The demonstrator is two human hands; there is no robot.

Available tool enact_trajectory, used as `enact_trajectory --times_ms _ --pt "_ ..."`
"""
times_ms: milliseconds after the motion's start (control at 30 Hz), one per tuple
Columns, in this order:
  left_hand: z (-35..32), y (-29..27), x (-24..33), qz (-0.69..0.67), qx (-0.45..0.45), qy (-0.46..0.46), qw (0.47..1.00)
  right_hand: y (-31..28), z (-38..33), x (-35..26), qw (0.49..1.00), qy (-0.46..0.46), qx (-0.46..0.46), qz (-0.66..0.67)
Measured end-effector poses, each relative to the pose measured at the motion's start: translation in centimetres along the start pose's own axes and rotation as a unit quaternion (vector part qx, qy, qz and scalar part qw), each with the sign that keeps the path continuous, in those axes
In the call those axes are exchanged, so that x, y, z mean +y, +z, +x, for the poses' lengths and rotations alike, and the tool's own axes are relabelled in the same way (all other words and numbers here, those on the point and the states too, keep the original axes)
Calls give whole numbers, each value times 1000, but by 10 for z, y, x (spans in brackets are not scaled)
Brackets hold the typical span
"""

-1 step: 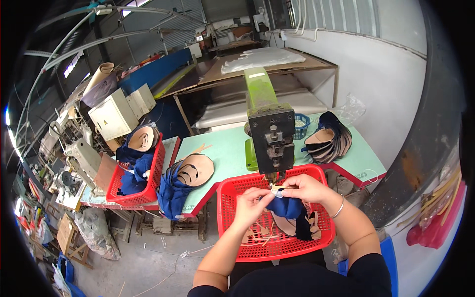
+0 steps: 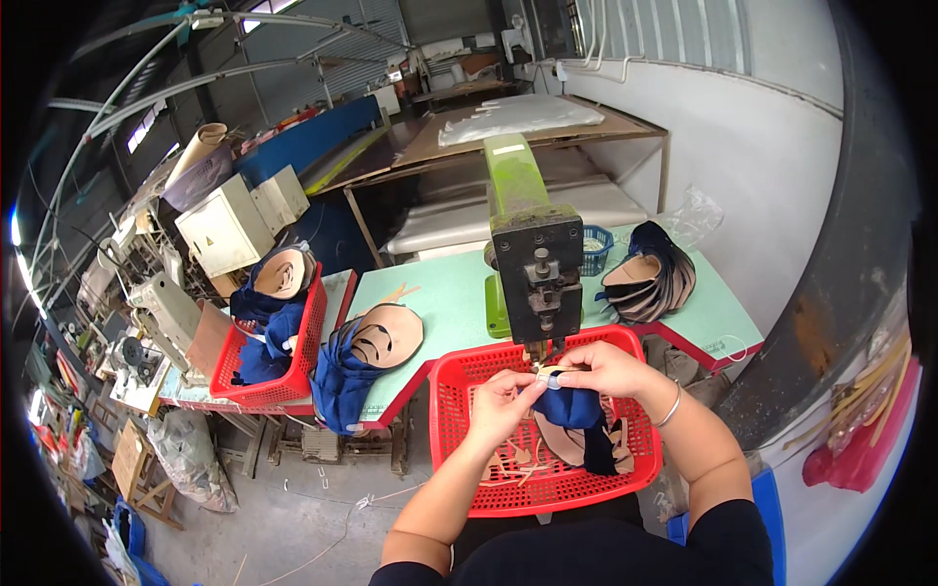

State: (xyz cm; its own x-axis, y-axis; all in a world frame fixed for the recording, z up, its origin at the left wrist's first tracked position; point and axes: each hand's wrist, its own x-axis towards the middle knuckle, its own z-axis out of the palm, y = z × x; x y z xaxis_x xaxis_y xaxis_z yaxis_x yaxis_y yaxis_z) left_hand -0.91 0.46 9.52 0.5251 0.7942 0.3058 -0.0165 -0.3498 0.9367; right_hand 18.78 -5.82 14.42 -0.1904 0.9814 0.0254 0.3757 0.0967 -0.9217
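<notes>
- Presently I see the left hand [image 2: 501, 408] with its thumb and forefinger pinched together on the upper edge of a blue fabric piece [image 2: 570, 407].
- The right hand [image 2: 608, 374] grips the same edge from the other side, fingertips close to those of the left (a thin bracelet [image 2: 670, 405] circles that wrist).
- Between the fingertips I make out a small pale tab [image 2: 554, 382] at the edge of the piece.
- The piece hangs from both hands over a red basket [image 2: 445, 420], just below the black head [image 2: 537, 273] of a green machine [image 2: 515, 176]; whether it touches the machine's tip, I cannot tell from here.
- In the basket I see thin tan scraps [image 2: 523, 457], lying loose.
- Beyond, the machine stands at a pale green table [image 2: 445, 283]; to its right I find a small blue basket [image 2: 594, 254] and a fanned stack of tan pieces [image 2: 640, 272] with dark edges.
- On the left side of the table lies a blue and tan bundle [image 2: 344, 381], just beside a second red basket [image 2: 311, 337] filled with similar pieces.
</notes>
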Motion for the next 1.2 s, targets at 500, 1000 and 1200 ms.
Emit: enact_trajectory --times_ms 500,1000,1200 --pt "-5 45 10 -333 147 -88 927 -39 5 -13 995 31 -37 -86" --pt "-5 44 5 -352 155 -87 919 -40 16 -13 997 15 -45 -56" --pt "-4 35 -3 -340 149 -81 925 -36 19 -22 996 46 -55 -61"
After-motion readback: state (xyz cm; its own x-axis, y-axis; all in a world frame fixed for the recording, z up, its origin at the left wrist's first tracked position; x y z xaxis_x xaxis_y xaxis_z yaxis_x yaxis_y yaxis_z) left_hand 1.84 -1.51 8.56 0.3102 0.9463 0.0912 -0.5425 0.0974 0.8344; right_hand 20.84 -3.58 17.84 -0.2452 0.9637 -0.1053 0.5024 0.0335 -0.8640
